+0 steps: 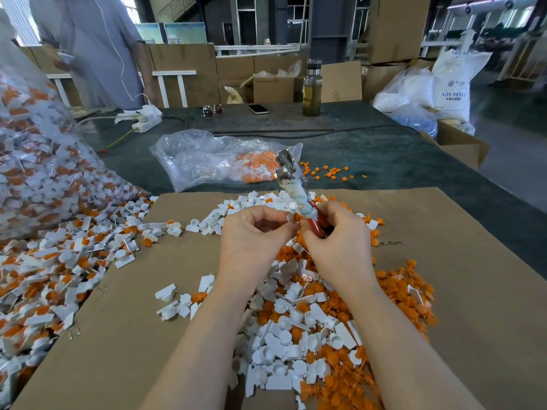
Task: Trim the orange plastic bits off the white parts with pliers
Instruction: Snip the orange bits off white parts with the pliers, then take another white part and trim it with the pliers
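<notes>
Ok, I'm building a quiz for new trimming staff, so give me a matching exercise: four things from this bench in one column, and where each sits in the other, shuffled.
Things:
1. red-handled metal pliers
2. dark-capped glass bottle of yellowish liquid
3. black smartphone
4. clear plastic bag of orange bits

Places:
A. lying flat at the far edge of the table, beside sunglasses
B. held in the right hand, head pointing up
C. on the dark mat, just beyond the brown cardboard sheet
D. standing upright at the far side of the table

Pairs: 1-B, 2-D, 3-A, 4-C
</notes>
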Motion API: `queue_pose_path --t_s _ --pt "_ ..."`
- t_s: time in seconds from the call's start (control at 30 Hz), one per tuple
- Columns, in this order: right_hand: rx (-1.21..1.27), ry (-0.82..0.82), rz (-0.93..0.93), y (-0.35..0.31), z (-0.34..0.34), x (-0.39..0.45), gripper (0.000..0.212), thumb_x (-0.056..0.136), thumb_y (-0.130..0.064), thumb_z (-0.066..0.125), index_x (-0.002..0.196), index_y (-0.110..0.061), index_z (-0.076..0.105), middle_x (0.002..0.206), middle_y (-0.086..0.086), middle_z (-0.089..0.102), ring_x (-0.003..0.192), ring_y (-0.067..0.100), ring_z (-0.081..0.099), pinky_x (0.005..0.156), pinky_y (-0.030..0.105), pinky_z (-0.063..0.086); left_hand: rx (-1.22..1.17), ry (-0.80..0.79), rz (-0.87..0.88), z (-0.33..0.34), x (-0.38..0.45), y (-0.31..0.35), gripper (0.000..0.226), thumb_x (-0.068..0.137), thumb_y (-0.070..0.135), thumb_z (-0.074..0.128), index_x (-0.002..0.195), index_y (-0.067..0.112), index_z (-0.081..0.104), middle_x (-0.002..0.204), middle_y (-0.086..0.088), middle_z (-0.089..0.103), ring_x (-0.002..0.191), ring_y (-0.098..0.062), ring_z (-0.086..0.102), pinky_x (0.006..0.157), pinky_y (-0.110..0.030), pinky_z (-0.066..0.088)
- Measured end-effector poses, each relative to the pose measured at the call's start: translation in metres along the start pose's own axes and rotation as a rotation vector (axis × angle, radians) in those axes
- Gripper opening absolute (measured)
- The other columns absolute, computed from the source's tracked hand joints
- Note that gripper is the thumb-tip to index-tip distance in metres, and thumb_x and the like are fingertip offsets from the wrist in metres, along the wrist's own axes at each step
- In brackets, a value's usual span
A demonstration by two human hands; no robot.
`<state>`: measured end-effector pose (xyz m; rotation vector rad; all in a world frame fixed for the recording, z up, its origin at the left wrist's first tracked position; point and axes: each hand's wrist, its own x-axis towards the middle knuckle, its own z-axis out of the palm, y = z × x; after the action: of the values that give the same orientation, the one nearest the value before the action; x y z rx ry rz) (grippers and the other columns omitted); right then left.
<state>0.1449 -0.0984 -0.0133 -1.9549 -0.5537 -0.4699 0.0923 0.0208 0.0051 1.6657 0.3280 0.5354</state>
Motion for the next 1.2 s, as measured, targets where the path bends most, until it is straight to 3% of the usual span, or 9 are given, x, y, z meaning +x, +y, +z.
queue_pose_path --t_s 0.13,0.27,0.47,0.7,0.8,0.9,1.1,1.2 --pt "-0.015 -0.019 0.007 0.000 0.000 0.001 0.016 0.084 -0.020 0.070 0.085 -0.030 0.057 0.069 -0.021 0.057 0.080 -0.009 0.058 0.061 0.006 0.045 0.049 -0.002 0.014 0.001 0.000 0.000 0.016 0.077 0.008 0.083 0.074 0.023 0.076 0.069 0.006 0.075 0.067 -0.009 0.071 0.059 -0.015 0.054" --pt "0.032 -0.072 0.060 0.002 0.000 0.003 0.011 0.086 -0.022 0.069 0.094 -0.027 0.061 0.076 -0.021 0.059 0.078 -0.012 0.058 0.061 0.003 0.043 0.022 0.008 0.011 0.002 0.002 -0.002 0.015 0.076 0.011 0.084 0.075 0.023 0.076 0.073 0.006 0.075 0.076 -0.017 0.073 0.067 -0.022 0.060" --pt "0.156 -0.183 0.140 0.000 -0.003 0.004 0.009 0.088 -0.018 0.067 0.093 -0.024 0.063 0.076 -0.013 0.063 0.073 -0.008 0.059 0.059 0.006 0.043 0.017 0.055 0.010 0.003 0.003 -0.007 0.010 0.079 0.021 0.083 0.078 0.021 0.073 0.070 0.009 0.074 0.065 -0.004 0.069 0.058 -0.012 0.052" --pt "0.300 -0.326 0.239 -0.002 -0.014 0.005 0.019 0.086 -0.013 0.066 0.103 -0.023 0.061 0.087 -0.010 0.064 0.076 -0.002 0.060 0.066 0.015 0.045 -0.103 0.091 0.028 -0.005 0.006 -0.008 0.006 0.085 0.014 0.077 0.084 0.016 0.072 0.073 0.004 0.075 0.070 -0.008 0.072 0.063 -0.014 0.055" --pt "0.326 -0.392 0.238 -0.001 -0.020 0.006 0.021 0.087 -0.011 0.065 0.102 -0.024 0.060 0.083 -0.011 0.061 0.071 -0.004 0.058 0.065 0.012 0.044 -0.160 0.108 0.033 -0.008 0.008 -0.009 0.007 0.086 0.013 0.076 0.084 0.017 0.071 0.072 0.005 0.074 0.070 -0.007 0.072 0.064 -0.014 0.054" --pt "0.304 -0.460 0.248 0.001 -0.025 0.007 0.020 0.087 -0.011 0.065 0.090 -0.028 0.055 0.080 -0.010 0.056 0.064 -0.006 0.053 0.063 0.012 0.042 -0.244 0.113 0.028 -0.012 0.009 -0.010 0.004 0.087 0.009 0.073 0.086 0.013 0.070 0.071 0.003 0.074 0.068 -0.007 0.071 0.065 -0.014 0.054" --pt "0.198 -0.605 0.262 0.003 -0.031 0.007 0.024 0.087 -0.018 0.067 0.107 -0.023 0.055 0.099 0.000 0.062 0.090 0.016 0.061 0.082 0.036 0.051 -0.340 0.091 0.046 -0.018 0.012 -0.012 0.007 0.089 0.006 0.069 0.086 0.012 0.069 0.071 0.005 0.071 0.070 -0.009 0.067 0.071 -0.020 0.055" --pt "0.142 -0.673 0.235 0.002 -0.033 0.006 0.027 0.087 -0.020 0.068 0.102 -0.032 0.049 0.093 -0.008 0.057 0.082 0.006 0.058 0.074 0.029 0.050 -0.365 0.077 0.061 -0.019 0.013 -0.012 0.009 0.090 0.004 0.067 0.086 0.012 0.069 0.071 0.004 0.070 0.069 -0.009 0.065 0.071 -0.021 0.054"
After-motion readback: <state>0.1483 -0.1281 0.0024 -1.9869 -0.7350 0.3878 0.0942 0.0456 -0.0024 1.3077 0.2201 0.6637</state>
